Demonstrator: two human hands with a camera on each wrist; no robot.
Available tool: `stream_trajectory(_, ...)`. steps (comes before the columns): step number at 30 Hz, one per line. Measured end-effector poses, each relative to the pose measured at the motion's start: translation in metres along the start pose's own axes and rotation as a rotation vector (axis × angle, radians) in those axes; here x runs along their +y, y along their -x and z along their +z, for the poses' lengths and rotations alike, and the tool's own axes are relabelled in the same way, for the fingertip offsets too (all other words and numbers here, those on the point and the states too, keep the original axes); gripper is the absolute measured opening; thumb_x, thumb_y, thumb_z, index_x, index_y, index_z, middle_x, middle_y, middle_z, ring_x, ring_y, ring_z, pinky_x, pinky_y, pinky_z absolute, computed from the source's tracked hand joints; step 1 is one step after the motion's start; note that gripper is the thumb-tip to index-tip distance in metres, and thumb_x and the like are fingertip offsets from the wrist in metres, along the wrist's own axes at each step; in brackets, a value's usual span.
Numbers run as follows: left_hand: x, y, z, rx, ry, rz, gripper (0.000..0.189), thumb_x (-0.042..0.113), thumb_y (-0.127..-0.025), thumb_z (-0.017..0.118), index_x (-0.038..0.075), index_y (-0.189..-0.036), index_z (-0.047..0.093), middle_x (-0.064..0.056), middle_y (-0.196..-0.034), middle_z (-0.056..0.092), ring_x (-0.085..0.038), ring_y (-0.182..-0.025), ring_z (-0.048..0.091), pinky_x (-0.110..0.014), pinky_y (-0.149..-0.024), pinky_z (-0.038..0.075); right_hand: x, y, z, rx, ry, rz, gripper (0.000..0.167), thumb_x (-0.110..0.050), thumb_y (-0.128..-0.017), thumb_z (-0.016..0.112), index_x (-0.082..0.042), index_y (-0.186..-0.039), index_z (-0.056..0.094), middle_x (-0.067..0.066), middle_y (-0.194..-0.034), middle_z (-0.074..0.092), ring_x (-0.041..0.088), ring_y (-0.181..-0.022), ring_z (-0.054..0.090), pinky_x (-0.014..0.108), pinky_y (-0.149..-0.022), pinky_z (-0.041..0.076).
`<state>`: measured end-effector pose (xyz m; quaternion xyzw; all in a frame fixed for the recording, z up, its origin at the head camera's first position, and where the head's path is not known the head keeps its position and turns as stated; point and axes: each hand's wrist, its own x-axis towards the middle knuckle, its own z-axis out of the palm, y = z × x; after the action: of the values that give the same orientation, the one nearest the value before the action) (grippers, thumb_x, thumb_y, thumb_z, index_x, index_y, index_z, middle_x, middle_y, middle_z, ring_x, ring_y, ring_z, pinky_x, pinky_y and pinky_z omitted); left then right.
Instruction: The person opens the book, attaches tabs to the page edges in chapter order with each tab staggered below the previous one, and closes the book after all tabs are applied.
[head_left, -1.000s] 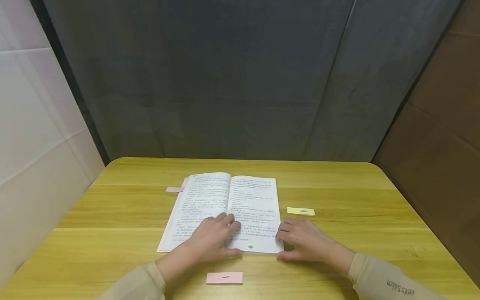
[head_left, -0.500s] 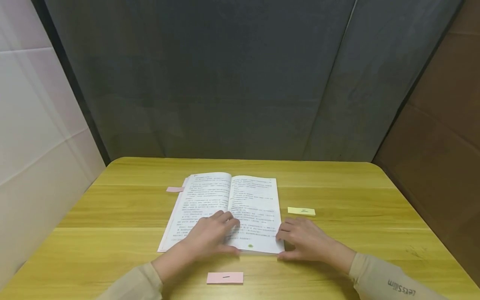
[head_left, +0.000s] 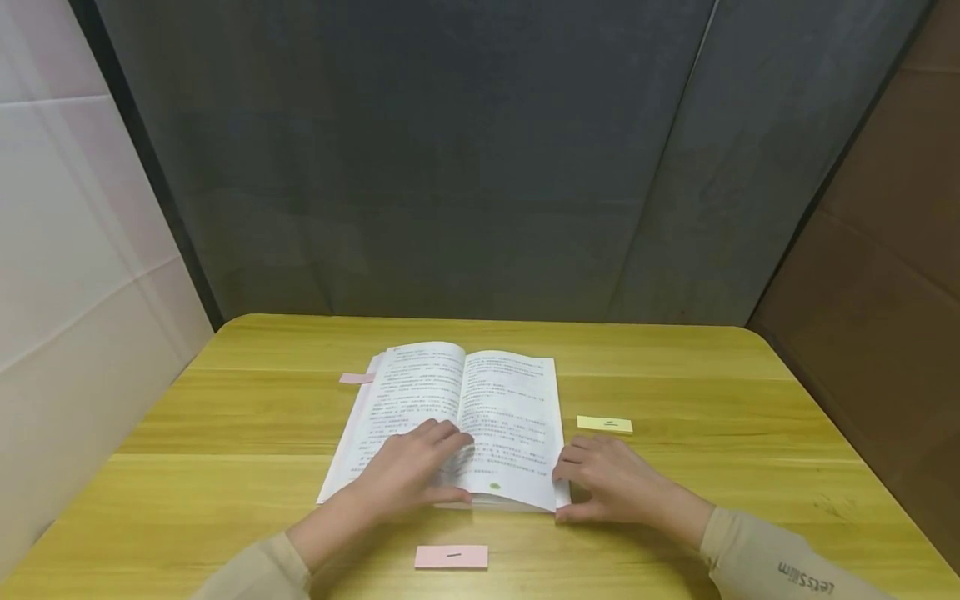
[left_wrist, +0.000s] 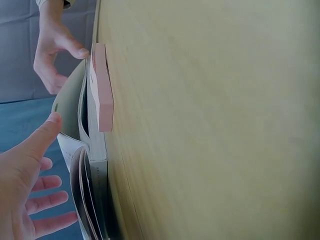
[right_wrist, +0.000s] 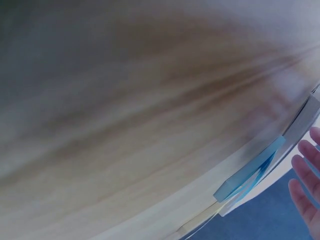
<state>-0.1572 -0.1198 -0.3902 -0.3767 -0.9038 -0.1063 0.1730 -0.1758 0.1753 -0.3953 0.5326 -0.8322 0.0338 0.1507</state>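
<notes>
An open book (head_left: 510, 400) with printed pages lies on the table. My left hand (head_left: 405, 467) rests across its lower middle, fingers spread and its thumb at the bottom edge of the right page. In the left wrist view that thumb (left_wrist: 47, 127) touches a bulging page (left_wrist: 70, 105) that stands away from the stack below. At the book's lower right corner is my right hand (head_left: 611, 479), fingertips at the page edge and thumb just below. Its fingers (right_wrist: 305, 172) look loosely extended in the right wrist view. A pink paper tab (head_left: 356, 378) sticks out of the left side.
A pink sticky-note pad (head_left: 452, 557) with a single pen stroke lies in front of the book. A yellow one (head_left: 604, 424) lies to its right, beyond my right hand. The wooden table (head_left: 712, 375) meets a dark curtain (head_left: 450, 167) at the back.
My left hand has slid slightly to the left. The right page now bows upward, its right edge drawn in from the stack beneath. My right hand has stayed nearly still.
</notes>
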Motion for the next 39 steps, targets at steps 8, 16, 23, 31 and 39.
stream_trajectory(8,0.001,0.005,-0.007,0.009,0.029,0.005,0.057,0.053,-0.067,0.066,0.017,-0.11,0.056,0.004,-0.101,0.053,-0.012,-0.086,0.051,-0.026,-0.055,0.044,-0.006,0.0,-0.004,-0.003,0.005,0.002,0.039,-0.057,-0.073,0.058,-0.019,-0.081,0.062,-0.01,-0.079,0.054,0.005,-0.071,0.047,0.021,-0.056,0.039)
stream_trajectory(16,0.0,0.008,-0.007,0.028,0.033,0.002,0.063,0.054,-0.066,0.067,0.014,-0.112,0.054,0.004,-0.104,0.052,-0.011,-0.088,0.049,-0.027,-0.059,0.045,-0.01,0.001,-0.008,-0.002,0.013,0.013,0.04,-0.057,-0.072,0.059,-0.019,-0.081,0.062,-0.01,-0.079,0.054,0.005,-0.071,0.047,0.021,-0.057,0.039)
stream_trajectory(23,0.0,0.012,-0.01,0.065,0.045,0.033,0.058,0.046,-0.07,0.066,0.014,-0.115,0.05,0.004,-0.11,0.049,-0.012,-0.093,0.049,-0.03,-0.065,0.046,-0.012,0.002,-0.01,0.008,0.035,0.01,0.04,-0.057,-0.072,0.059,-0.018,-0.081,0.062,-0.01,-0.08,0.054,0.006,-0.072,0.048,0.022,-0.058,0.04)
stream_trajectory(31,0.005,0.017,-0.014,0.182,-0.004,0.135,0.055,0.025,-0.069,0.058,0.013,-0.122,0.047,-0.002,-0.12,0.046,-0.018,-0.102,0.048,-0.034,-0.068,0.046,-0.013,0.003,-0.01,0.009,0.061,-0.001,0.041,-0.058,-0.071,0.059,-0.018,-0.08,0.062,-0.01,-0.079,0.054,0.006,-0.069,0.045,0.02,-0.054,0.037)
stream_trajectory(39,0.005,0.015,-0.025,0.375,-0.02,0.232,0.058,0.011,-0.07,0.032,0.003,-0.126,0.043,-0.013,-0.128,0.041,-0.027,-0.114,0.04,-0.039,-0.087,0.036,-0.013,0.003,-0.009,-0.008,0.065,0.004,0.04,-0.058,-0.072,0.058,-0.019,-0.08,0.062,-0.01,-0.078,0.054,0.006,-0.068,0.044,0.02,-0.054,0.036)
